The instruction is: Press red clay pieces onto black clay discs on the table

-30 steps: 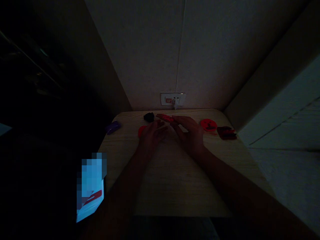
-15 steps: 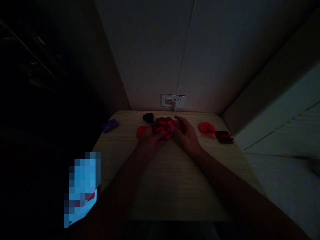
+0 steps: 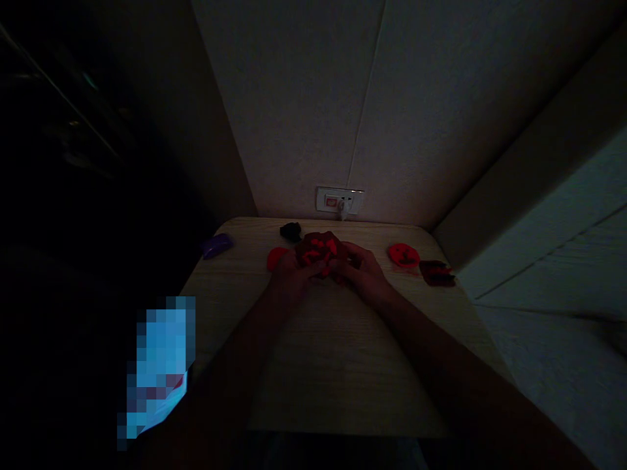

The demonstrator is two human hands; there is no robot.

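Both hands grip a dark red, clay-like piece point(image 3: 313, 240) with bright red bits on its upper face, close to the back of the wooden table. My left hand point(image 3: 290, 279) is closed around its left side, thumb on top. On the opposite edge, my right hand point(image 3: 366, 274) has its fingers curled behind the piece and its thumb on the front. The thumbs almost meet at the near edge. A bright red round piece point(image 3: 275, 258) lies partly hidden by my left hand. Behind it sits a small black lump point(image 3: 290, 231).
The wooden table point(image 3: 337, 365) stands against a wall with a socket plate point(image 3: 339, 201) and a plug. A red disc with dark marks point(image 3: 404, 255) and a dark red-and-black piece point(image 3: 437, 273) lie right. A purple packet point(image 3: 217, 245) lies left. A lit, pixelated screen point(image 3: 164, 359) glows lower left.
My right hand's raised fingers have come down and curled against the dark red piece. The piece is now held steadier and shows more of its upper face. The view has shifted slightly.
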